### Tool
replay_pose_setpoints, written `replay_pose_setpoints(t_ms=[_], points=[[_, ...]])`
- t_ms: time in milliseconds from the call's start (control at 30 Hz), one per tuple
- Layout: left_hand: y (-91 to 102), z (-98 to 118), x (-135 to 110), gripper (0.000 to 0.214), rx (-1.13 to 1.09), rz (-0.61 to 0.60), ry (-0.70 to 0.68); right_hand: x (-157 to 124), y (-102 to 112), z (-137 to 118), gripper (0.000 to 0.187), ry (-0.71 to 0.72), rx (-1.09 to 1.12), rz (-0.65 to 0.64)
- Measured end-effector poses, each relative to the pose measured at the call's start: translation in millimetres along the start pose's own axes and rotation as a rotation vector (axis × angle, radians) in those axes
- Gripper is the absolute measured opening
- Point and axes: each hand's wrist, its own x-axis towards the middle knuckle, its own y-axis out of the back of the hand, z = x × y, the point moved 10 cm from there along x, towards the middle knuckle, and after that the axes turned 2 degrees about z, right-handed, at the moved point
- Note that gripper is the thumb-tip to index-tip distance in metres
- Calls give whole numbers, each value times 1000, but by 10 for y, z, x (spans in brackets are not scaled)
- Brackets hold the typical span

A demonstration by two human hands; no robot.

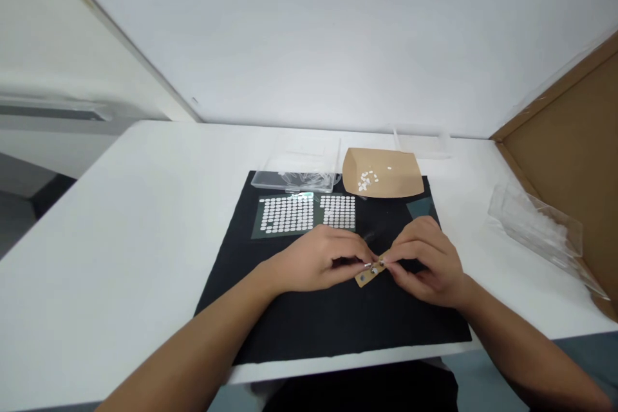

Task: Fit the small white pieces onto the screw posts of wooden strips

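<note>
Both my hands meet over a black mat [299, 322] near the table's front edge. My left hand [321, 259] is closed in a pinch on a thin metal tool, likely tweezers, whose tip touches a small tan strip [369, 276]. My right hand [427, 259] is closed too, its fingertips pinching that strip at its upper end. The strip carries a few small round pieces. Just beyond my hands lie two sheets of white dots, a larger one [286, 214] and a smaller one [338, 211].
A tan cardboard tray [386, 180] with several small white bits sits at the mat's far edge, beside a clear plastic tray [294, 179]. Another clear plastic package [535, 228] lies at the right near a brown board [570, 148]. The white table [120, 238] meets a white wall.
</note>
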Motion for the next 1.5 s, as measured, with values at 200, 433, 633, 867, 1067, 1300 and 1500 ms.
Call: replay_pose_setpoints(t_ms=[200, 433, 633, 867, 1067, 1300, 1500], points=[[-48, -157, -48, 16, -326, 73, 248, -37, -56, -18, 11, 28, 2, 20], [-178, -272, -87, 24, -649, 163, 429, -57, 36, 2, 11, 55, -62, 83], [-255, -294, -87, 27, -692, 148, 480, -99, 81, 9, 19, 20, -73, 125], [-225, -354, -93, 31, -740, 218, 520, -105, 107, -5, 19, -4, -110, 157], [-310, -362, -89, 33, -883, 237, 582, -116, 88, -9, 19, 7, -183, 159], [-294, -342, -78, 32, -918, 263, 604, -112, 103, -12, 19, 7, -202, 169], [-265, -352, -86, 29, -847, 285, 601, -112, 93, 19, 19, -20, -177, 148]])
